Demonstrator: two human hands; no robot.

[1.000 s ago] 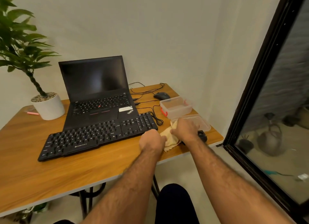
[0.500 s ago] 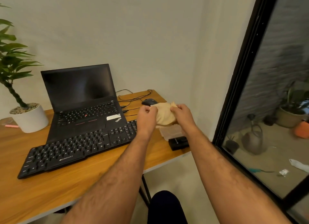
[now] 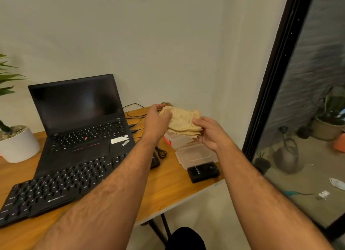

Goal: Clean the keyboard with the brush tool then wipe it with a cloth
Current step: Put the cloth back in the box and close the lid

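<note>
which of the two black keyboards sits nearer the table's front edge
The separate black full-size keyboard, lying in front of the open black laptop, whose built-in keyboard sits farther back.

Both bare forearms reach forward and converge ahead of the body, raised in the air. The left hand point(image 3: 157, 119) has its fingers curled, pinching the cloth point(image 3: 182, 123) at its left edge; the right hand point(image 3: 210, 133) grips the cloth's right side, thumb on top.

Plain pale wall point(image 3: 168, 44), wooden desk point(image 3: 173, 190), black-framed glass door point(image 3: 276, 82)
</note>
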